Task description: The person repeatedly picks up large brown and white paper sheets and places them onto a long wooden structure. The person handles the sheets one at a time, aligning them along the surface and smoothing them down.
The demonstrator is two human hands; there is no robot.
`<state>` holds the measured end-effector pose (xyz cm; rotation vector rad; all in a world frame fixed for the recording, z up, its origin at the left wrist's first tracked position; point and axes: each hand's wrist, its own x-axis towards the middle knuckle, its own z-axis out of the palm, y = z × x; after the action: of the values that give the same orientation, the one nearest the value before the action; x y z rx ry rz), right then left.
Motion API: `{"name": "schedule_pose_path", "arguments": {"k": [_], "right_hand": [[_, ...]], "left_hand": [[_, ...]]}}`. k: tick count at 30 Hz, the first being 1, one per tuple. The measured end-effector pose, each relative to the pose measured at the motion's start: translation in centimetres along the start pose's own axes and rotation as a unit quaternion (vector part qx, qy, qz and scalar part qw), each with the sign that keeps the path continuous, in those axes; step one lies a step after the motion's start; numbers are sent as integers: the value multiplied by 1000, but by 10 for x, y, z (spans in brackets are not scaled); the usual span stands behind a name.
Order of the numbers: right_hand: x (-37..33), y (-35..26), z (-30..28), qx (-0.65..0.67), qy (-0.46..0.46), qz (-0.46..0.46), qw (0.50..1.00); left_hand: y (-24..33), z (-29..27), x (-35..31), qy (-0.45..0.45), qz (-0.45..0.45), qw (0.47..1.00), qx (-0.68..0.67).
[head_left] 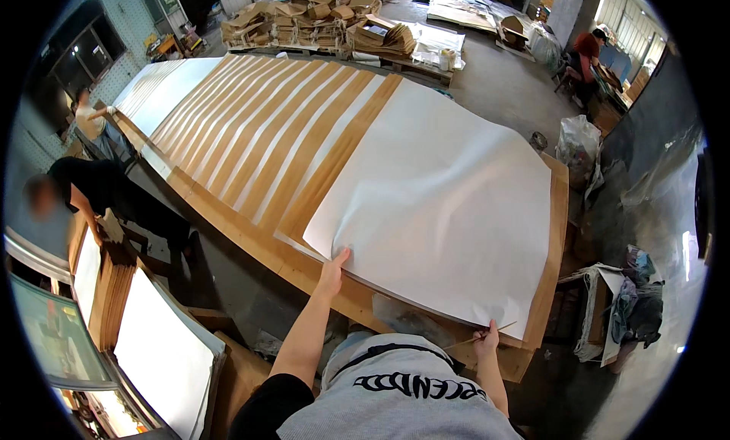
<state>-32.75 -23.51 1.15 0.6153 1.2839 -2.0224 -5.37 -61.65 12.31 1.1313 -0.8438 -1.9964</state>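
A large white sheet, likely paper, lies over the right end of a long wooden table, with a soft ripple across its middle. My left hand pinches its near edge close to the left corner, thumb on top and the other fingers hidden. At the near right corner my right hand is closed on the same edge. A thin stick also sits in that hand, pointing out to both sides. Left of the sheet, overlapping brown strips alternate with white bands along the table.
The wooden table runs far left, where a person stands. Another person in black bends over stacked boards. White sheets lie at lower left. Cardboard piles stand behind; a third person works at far right.
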Motion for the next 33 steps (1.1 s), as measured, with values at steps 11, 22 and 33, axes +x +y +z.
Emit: {"name": "schedule_pose_path", "arguments": {"k": [11,22,33], "right_hand": [[-1,-6,5,8,8,-7,1000],[3,-11,-3,-33,50,2,998],[9,-27,-14,-32,21,23,999]], "left_hand": [[-4,0,-7,-7,47,999,10],[15,-63,4,193,162,966,64],[29,-62,13,247,162,953,61]]}}
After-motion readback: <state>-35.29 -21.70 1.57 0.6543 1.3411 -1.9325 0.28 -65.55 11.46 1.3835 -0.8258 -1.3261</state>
